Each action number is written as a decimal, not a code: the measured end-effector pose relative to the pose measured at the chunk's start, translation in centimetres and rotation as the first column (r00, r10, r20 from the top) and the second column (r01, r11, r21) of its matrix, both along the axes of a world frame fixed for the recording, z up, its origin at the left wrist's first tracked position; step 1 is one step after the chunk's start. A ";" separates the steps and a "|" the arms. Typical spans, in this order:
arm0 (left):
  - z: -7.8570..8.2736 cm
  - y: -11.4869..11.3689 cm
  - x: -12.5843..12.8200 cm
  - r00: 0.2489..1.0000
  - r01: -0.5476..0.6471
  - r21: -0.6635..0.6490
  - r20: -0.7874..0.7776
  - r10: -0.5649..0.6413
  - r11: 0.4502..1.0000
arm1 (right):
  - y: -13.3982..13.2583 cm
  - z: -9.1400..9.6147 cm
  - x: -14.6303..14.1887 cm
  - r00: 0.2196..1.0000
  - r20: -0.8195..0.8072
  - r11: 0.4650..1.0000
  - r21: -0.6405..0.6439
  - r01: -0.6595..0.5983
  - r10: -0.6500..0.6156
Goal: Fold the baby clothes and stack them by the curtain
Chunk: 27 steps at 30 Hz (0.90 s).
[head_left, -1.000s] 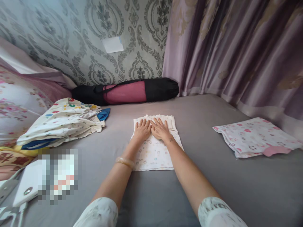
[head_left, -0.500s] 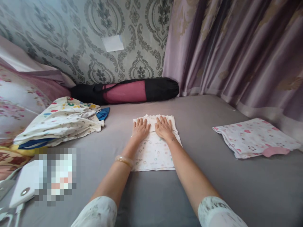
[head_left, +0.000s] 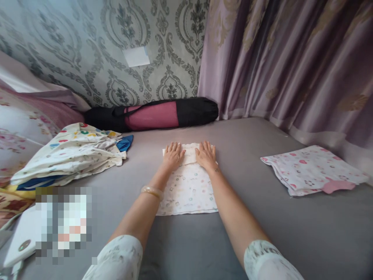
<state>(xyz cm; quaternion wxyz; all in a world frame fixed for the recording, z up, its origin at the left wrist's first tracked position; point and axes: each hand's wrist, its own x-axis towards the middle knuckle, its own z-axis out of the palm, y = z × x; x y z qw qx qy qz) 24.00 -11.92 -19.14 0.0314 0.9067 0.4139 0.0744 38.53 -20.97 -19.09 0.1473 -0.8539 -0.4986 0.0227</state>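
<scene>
printed white cloth (head_left: 189, 190), soft and roughly rectangular, lies at twelve o'clock on a smooth grey sheet (head_left: 256, 217). left hand (head_left: 172, 156) at its eleven o'clock and right hand (head_left: 206, 157) at one rest flat, fingers slightly spread; a folded heart-print cloth (head_left: 313, 169) sits at two.

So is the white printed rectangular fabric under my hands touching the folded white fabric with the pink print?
Apart. The head view shows a stretch of grey sheet between the white rectangular fabric and the folded pink-printed fabric.
</scene>
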 end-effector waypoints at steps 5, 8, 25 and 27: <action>-1.4 0.6 -0.1 1.000 -0.022 -0.065 0.007 0.023 0.998 | 0.4 -1.2 0.5 1.000 -0.009 0.998 -0.055 0.027 -0.027; -1.3 0.6 -0.2 1.000 -0.027 -0.065 0.008 0.027 0.998 | 0.4 -1.2 0.5 0.999 -0.014 0.998 -0.059 0.030 -0.031; -0.7 -0.2 1.0 0.998 0.053 -0.081 -0.031 -0.055 0.995 | 0.9 -1.2 -1.6 0.993 0.021 0.993 0.012 -0.118 0.118; -0.5 -0.2 1.0 0.998 0.056 -0.087 -0.035 -0.059 0.995 | 1.0 -1.3 -1.5 0.993 0.022 0.994 -0.001 -0.113 0.113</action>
